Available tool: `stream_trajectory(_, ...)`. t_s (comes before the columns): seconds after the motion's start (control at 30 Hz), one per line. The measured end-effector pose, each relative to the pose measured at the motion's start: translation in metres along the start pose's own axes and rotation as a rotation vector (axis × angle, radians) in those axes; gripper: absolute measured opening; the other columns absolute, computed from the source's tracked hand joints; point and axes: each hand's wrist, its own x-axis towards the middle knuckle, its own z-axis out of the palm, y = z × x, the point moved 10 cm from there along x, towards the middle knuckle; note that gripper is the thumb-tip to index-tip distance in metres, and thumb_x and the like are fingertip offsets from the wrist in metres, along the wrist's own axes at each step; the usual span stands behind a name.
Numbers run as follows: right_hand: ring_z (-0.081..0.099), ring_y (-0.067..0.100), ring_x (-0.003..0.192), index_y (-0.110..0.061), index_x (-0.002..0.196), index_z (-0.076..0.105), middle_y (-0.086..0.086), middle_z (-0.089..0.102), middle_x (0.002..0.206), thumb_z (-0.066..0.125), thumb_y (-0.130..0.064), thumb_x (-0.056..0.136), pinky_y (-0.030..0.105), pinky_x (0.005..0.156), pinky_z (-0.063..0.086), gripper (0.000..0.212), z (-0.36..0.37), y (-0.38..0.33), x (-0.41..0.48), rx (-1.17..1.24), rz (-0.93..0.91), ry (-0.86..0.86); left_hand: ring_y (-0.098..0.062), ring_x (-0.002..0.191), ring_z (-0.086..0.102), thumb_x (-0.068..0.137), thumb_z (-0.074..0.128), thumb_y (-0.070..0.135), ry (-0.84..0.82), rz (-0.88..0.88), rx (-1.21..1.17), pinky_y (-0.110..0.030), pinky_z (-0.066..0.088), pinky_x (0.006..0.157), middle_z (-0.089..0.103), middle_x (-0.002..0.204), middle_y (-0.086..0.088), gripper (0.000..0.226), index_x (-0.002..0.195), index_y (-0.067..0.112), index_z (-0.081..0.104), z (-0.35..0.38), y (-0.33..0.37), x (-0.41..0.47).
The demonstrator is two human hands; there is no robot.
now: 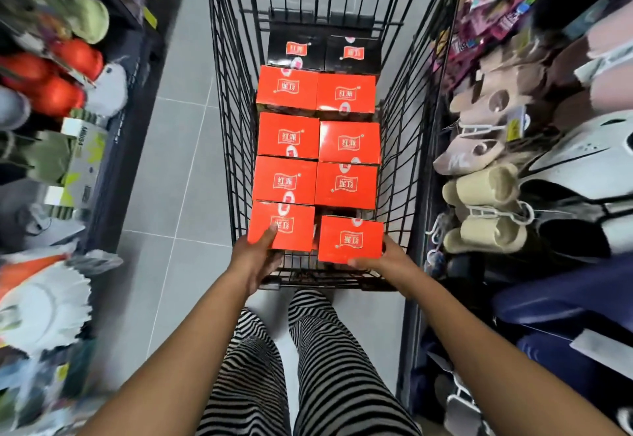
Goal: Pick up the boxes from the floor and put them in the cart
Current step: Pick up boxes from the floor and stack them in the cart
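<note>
Desk: So, how do the arms sit on your feed?

Operator: Both bare forearms reach forward from the bottom of my view and converge on the near end of the cart (236,161). The left hand (255,257) is at seven o'clock of the basket. Its thumb lies on top of the near-left red box (291,216), and its fingers go out of sight below the box's near edge. The right hand (394,259) is at five o'clock, wrapped round the near right corner of the near-right red box (349,230), thumb along its near edge.

Desk: Hands together or apart?

Operator: Apart, each one gripping its own box. The two boxes lie side by side with a narrow gap between them.

Desk: Are they set down?

Operator: Both are inside the wire walls, but I cannot tell whether they rest on anything. The near-right one sits slightly askew and closer to me than its neighbour.

Desk: And the rest of the load?

Operator: Six more red boxes (287,135) fill the middle in two columns, packed close, labels up. At twelve o'clock, by the far wall, two black boxes (296,48) stand side by side.

Desk: Around the cart?

Operator: I see striped trousers (329,350) at six o'clock, grey tiled floor (178,161) at nine and slippers (486,189) hanging at three.
</note>
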Motion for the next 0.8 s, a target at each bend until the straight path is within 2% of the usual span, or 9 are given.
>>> stream_trajectory(0.1, 0.064, 0.01, 0.095, -0.016, 0.119, 0.058, 0.001, 0.067, 0.111, 0.079, -0.024, 0.078, 0.015, 0.067, 0.047, 0.047, -0.005, -0.003, -0.002, 0.145, 0.02, 0.076, -0.026, 0.087, 0.068, 0.09, 0.064, 0.026, -0.014, 0.02, -0.057, -0.023, 0.058, 0.063, 0.066, 0.11, -0.014, 0.043, 0.124, 0.004, 0.051, -0.001, -0.001, 0.002)
stream_trajectory(0.23, 0.066, 0.011, 0.086, -0.012, 0.113, 0.063, 0.002, 0.068, 0.101, 0.078, -0.018, 0.08, 0.009, 0.051, 0.048, 0.037, -0.003, -0.02, 0.003, 0.211, -0.035, 0.151, -0.02, 0.079, 0.068, 0.091, 0.062, 0.027, -0.013, 0.08, -0.034, -0.019, 0.057, 0.062, 0.069, 0.1, -0.013, 0.041, 0.122, 0.001, 0.056, -0.005, 0.0, 0.005)
stream_trajectory(0.33, 0.066, 0.02, 0.1, -0.016, 0.115, 0.063, 0.0, 0.069, 0.101, 0.078, -0.022, 0.08, 0.012, 0.061, 0.049, 0.038, -0.003, -0.021, 0.008, 0.23, -0.074, 0.205, -0.022, 0.082, 0.069, 0.091, 0.062, 0.028, -0.021, 0.08, -0.043, -0.024, 0.059, 0.068, 0.07, 0.097, -0.01, 0.044, 0.125, 0.003, 0.054, -0.005, -0.003, 0.007)
stream_trajectory(0.43, 0.062, 0.016, 0.098, -0.014, 0.122, 0.059, -0.001, 0.066, 0.106, 0.073, -0.025, 0.085, 0.021, 0.081, 0.045, 0.041, -0.001, -0.026, 0.003, 0.19, -0.1, 0.26, -0.023, 0.082, 0.071, 0.084, 0.07, 0.036, 0.03, 0.07, -0.044, -0.028, 0.06, 0.07, 0.07, 0.104, -0.012, 0.062, 0.132, 0.005, 0.048, -0.007, -0.004, 0.014)
stream_trajectory(0.53, 0.058, 0.012, 0.095, -0.013, 0.124, 0.058, -0.001, 0.066, 0.11, 0.067, -0.041, 0.087, 0.024, 0.084, 0.042, 0.047, -0.002, -0.026, -0.004, 0.028, -0.105, 0.324, -0.026, 0.085, 0.072, 0.06, 0.075, 0.069, 0.151, 0.037, 0.002, -0.039, 0.059, 0.075, 0.071, 0.104, -0.009, 0.095, 0.132, 0.012, 0.048, -0.014, -0.01, 0.015)
stream_trajectory(0.6, 0.061, 0.014, 0.093, -0.016, 0.12, 0.062, -0.001, 0.069, 0.109, 0.059, -0.06, 0.083, 0.027, 0.082, 0.046, 0.058, -0.005, -0.02, -0.015, -0.078, -0.093, 0.372, -0.031, 0.095, 0.067, 0.048, 0.059, 0.091, 0.272, 0.09, 0.231, -0.05, 0.054, 0.086, 0.069, 0.104, -0.009, 0.109, 0.123, 0.013, 0.053, -0.02, -0.01, 0.005)
stream_trajectory(0.67, 0.063, 0.019, 0.093, -0.015, 0.112, 0.064, 0.001, 0.069, 0.102, 0.05, -0.071, 0.082, 0.032, 0.08, 0.051, 0.065, -0.001, -0.009, -0.029, -0.331, -0.121, 0.371, -0.032, 0.103, 0.06, 0.07, 0.049, 0.082, 0.29, 0.29, 0.499, -0.048, 0.048, 0.093, 0.066, 0.107, -0.013, 0.089, 0.122, 0.01, 0.052, -0.013, 0.002, -0.02)
stream_trajectory(0.73, 0.059, 0.025, 0.1, -0.007, 0.109, 0.064, 0.008, 0.065, 0.104, 0.058, -0.053, 0.088, 0.035, 0.084, 0.05, 0.051, 0.011, 0.008, -0.041, -0.74, -0.172, 0.315, -0.03, 0.101, 0.059, 0.088, 0.046, 0.064, 0.25, 0.526, 0.841, -0.037, 0.047, 0.089, 0.066, 0.104, -0.013, 0.063, 0.116, 0.007, 0.056, -0.004, 0.008, -0.044)
stream_trajectory(0.8, 0.06, 0.034, 0.101, 0.001, 0.103, 0.067, 0.017, 0.064, 0.105, 0.07, -0.015, 0.081, 0.039, 0.083, 0.051, 0.028, 0.026, 0.018, -0.045, -1.012, -0.309, 0.27, -0.028, 0.1, 0.059, 0.091, 0.046, 0.056, 0.167, 0.745, 1.338, -0.034, 0.046, 0.084, 0.067, 0.102, -0.01, 0.054, 0.113, 0.009, 0.061, 0.006, -0.003, -0.051)
